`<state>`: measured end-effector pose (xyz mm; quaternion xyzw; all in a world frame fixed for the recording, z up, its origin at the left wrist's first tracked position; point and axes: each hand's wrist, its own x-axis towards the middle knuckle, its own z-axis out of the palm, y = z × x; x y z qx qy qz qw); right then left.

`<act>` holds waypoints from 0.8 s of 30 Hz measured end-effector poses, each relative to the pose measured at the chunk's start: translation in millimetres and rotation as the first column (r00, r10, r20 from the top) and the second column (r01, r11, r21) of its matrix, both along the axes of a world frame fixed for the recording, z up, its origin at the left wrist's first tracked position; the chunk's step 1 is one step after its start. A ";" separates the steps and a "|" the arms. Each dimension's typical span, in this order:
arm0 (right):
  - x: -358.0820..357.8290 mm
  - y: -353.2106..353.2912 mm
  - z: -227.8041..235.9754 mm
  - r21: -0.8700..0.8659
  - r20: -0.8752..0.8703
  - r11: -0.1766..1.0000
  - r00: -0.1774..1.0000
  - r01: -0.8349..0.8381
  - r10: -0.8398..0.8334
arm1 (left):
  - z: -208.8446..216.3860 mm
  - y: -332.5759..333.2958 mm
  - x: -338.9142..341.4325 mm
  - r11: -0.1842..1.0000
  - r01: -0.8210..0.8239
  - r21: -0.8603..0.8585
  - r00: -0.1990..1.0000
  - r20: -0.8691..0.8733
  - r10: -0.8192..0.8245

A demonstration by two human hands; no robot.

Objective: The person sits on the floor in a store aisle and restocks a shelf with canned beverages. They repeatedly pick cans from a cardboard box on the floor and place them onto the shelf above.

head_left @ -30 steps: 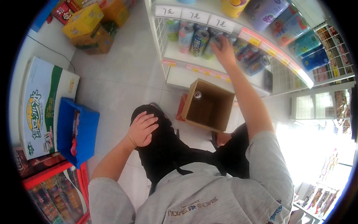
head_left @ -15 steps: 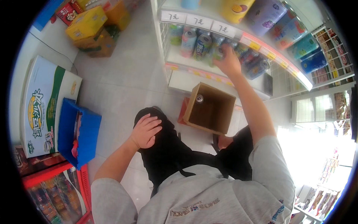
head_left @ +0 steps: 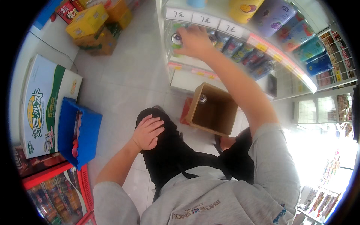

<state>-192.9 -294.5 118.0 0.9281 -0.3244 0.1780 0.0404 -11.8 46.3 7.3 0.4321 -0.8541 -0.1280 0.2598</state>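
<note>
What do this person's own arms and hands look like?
The left hand and right hand are ungloved, and the forearms are bare. Both upper arms are in plain grey short sleeves, part of a grey shirt with lettering across its front.

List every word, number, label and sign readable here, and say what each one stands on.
Wording isn't copied out; each line gives only its place.
White cards along the shelf edge: large black handwriting, readable.
White carton with a green band: large lettering, readable.
Grey shirt: small lettering, too unclear to read surely.
Yellow box: print too small to read.
Cans on the shelf: print too small or blurred.
</note>
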 end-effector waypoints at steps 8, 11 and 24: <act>32.2 -31.5 -13.6 0.037 -0.231 0.998 0.972 0.044 -0.034 | -5.6 2.5 4.2 1.000 -0.007 -0.010 1.000 -0.021 0.007; 40.0 -32.4 -12.5 0.045 -0.279 0.991 0.954 0.128 -0.111 | -2.5 3.6 4.8 1.000 -0.018 -0.017 1.000 -0.011 0.018; -4.6 20.6 -47.5 -0.246 0.491 0.969 0.863 0.006 0.119 | -3.5 9.8 8.2 0.999 -0.035 0.000 0.999 0.011 0.035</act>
